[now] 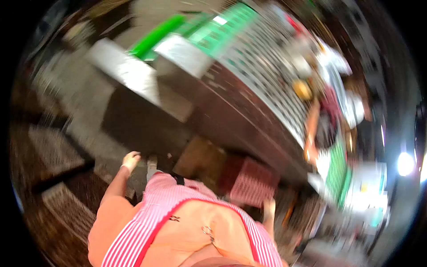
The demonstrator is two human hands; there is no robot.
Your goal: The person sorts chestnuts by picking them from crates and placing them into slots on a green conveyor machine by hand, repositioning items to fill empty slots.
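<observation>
Head view: a pink crate (pixel 254 183) sits low beside the slotted table (pixel 267 84); right hand (pixel 269 207) near it, grip unclear. Left hand (pixel 130 161) hangs well apart, loose, seemingly empty. Stepping too close could knock the crate.

A blurred grey floor (pixel 82 84) spreads left of a long, brown-sided table (pixel 240 120) with a slotted top; a white light (pixel 405 163) glares at far right.
</observation>
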